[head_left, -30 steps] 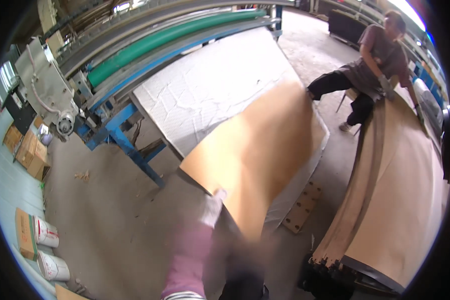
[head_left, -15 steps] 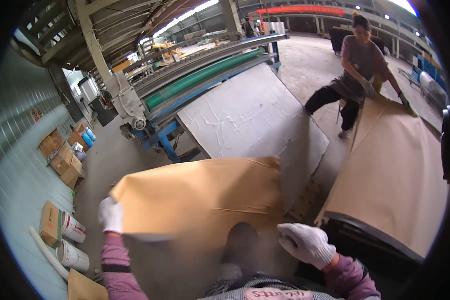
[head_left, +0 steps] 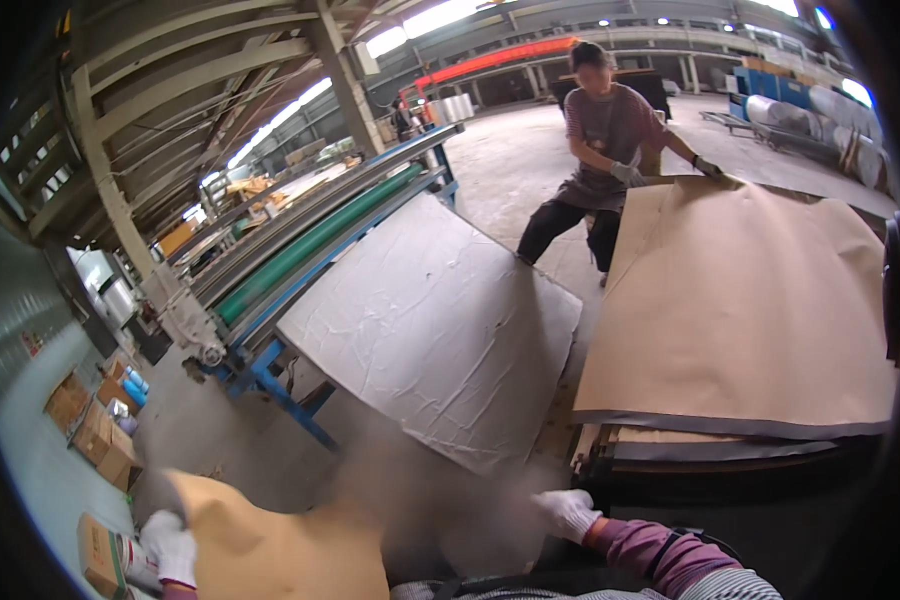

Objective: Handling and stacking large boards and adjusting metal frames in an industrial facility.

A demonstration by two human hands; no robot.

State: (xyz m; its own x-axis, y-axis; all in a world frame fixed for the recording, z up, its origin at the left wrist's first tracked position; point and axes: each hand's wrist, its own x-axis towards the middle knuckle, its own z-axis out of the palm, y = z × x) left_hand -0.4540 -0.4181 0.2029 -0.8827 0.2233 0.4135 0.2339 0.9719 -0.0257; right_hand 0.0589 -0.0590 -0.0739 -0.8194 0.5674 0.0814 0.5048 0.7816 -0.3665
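My left hand (head_left: 170,549), in a white knitted glove, grips the edge of a tan sheet (head_left: 280,550) at the lower left. Folds run through the sheet, and the frame's lower edge cuts it off. My right hand (head_left: 567,514), gloved alike, is apart from the tan part of that sheet. Its fingertips blur into a dark smear, so whether they hold anything cannot be told. Ahead of both hands a white wrinkled panel (head_left: 435,330) slopes down from a roller machine. To the right, a large brown sheet (head_left: 730,320) with a dark edge lies over a stack.
A co-worker (head_left: 610,150) in gloves holds the far edge of the brown sheet. The machine (head_left: 320,240) has a green roller and blue legs (head_left: 290,400). Cardboard boxes (head_left: 105,440) line the left wall, with another box (head_left: 100,555) and a bucket close to my left hand.
My left hand has carried the tan sheet down and to the left, away from the white panel. My right hand is slightly lower. The view has turned right.
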